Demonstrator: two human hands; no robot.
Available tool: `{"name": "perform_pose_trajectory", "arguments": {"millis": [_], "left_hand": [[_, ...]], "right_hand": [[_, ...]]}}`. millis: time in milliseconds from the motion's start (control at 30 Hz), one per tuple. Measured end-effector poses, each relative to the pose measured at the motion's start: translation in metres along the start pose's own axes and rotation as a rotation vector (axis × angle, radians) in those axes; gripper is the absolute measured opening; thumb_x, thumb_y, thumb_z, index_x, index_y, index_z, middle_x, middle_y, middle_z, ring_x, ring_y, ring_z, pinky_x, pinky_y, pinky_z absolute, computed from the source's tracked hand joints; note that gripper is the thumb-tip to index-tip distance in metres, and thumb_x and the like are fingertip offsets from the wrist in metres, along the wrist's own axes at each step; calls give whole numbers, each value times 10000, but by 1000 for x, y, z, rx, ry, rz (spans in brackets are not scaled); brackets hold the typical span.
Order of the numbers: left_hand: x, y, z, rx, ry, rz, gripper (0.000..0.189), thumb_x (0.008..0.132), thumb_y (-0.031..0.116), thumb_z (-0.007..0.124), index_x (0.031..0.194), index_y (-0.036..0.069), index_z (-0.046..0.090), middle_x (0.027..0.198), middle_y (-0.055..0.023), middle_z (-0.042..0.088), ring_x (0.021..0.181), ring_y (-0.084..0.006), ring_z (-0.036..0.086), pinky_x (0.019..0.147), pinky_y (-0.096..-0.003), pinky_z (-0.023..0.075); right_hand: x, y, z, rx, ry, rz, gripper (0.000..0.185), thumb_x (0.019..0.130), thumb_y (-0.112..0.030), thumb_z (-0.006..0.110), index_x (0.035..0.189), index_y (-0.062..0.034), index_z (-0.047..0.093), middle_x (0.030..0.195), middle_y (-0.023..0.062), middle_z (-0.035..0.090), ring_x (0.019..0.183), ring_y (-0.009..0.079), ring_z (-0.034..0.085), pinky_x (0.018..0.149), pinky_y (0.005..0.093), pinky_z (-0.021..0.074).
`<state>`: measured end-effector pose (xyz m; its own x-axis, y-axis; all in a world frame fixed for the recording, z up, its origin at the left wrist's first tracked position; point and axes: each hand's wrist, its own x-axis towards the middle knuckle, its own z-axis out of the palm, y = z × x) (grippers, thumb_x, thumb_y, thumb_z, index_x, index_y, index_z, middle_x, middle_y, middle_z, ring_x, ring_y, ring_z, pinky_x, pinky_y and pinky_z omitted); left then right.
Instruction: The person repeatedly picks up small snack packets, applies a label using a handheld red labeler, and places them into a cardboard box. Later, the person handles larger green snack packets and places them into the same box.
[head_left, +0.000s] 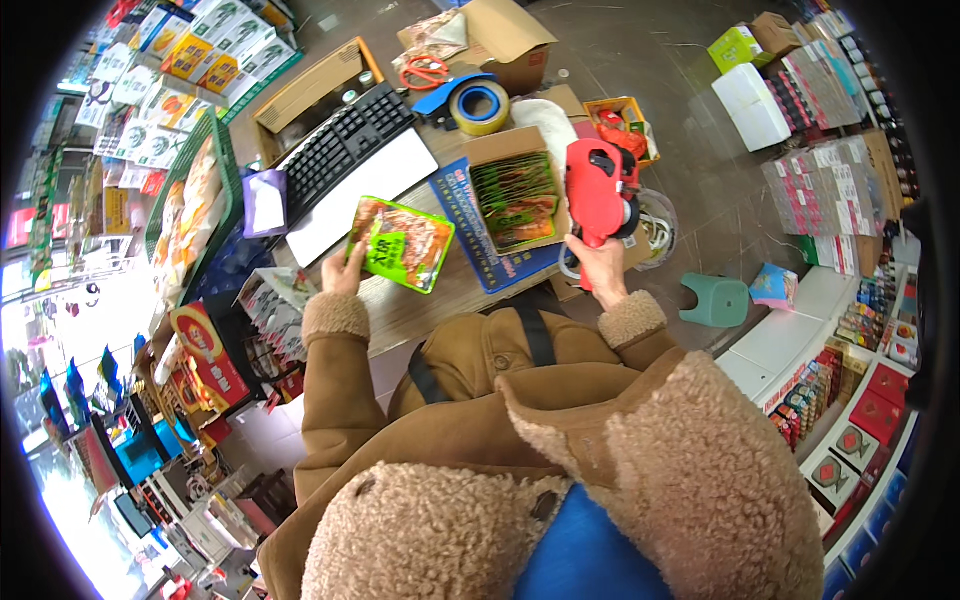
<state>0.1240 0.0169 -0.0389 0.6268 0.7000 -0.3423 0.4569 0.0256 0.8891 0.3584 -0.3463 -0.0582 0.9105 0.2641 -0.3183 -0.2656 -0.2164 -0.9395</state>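
Note:
My left hand (344, 268) pinches the left edge of a flat green food packet (402, 244), held above the wooden counter (397, 315). In my right hand (601, 264) is the handle of a red price label gun (598, 191). Between the hands, an open cardboard box (517, 139) holds a row of similar green packets (517, 196) standing on edge. That box rests on a blue printed mat (461, 206). The label gun is just right of the box, over the counter's right end.
A black keyboard (349, 142), a white board (360, 195) and a purple pouch (265, 201) lie left. Beyond are a tape dispenser (476, 105), red scissors (424, 73) and another cardboard box (514, 45). A green basket (232, 161) flanks the counter; a green stool (716, 300) stands right.

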Motion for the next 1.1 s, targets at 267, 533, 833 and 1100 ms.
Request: {"name": "perform_pose_trajectory", "arguments": {"millis": [267,533,833,1100], "left_hand": [[12,-31,13,-45,-47,-149,365,972,260,618,1084,-86,658,934,-131,709,775,-202,702,691,-333,609],[38,-62,-13,305,-139,-201,386,912,352,668,1119,28,702,951,-145,723,854,-252,708,798,-387,568],[42,-28,15,779,248,28,423,858,302,723,1231,118,650,1227,-199,608,1117,-365,601,938,-435,492],[-7,113,161,688,-60,1041,673,710,242,823,1274,28,523,1250,-154,549,1190,-328,522,1020,-449,428]], "right_hand": [[-3,-7,-2,-109,-8,-43,217,787,-90,796,932,40,702,867,1,672,750,75,565,691,276,476],[-6,-8,3,-68,42,-104,209,777,-126,801,780,42,676,716,-25,638,659,55,531,613,279,459],[-1,2,-3,-9,-65,-54,262,794,-32,779,1027,27,674,942,19,672,815,91,598,748,269,501],[0,-4,-2,-76,-60,-136,218,806,-78,775,969,38,690,910,17,679,782,87,582,714,283,496]]}}
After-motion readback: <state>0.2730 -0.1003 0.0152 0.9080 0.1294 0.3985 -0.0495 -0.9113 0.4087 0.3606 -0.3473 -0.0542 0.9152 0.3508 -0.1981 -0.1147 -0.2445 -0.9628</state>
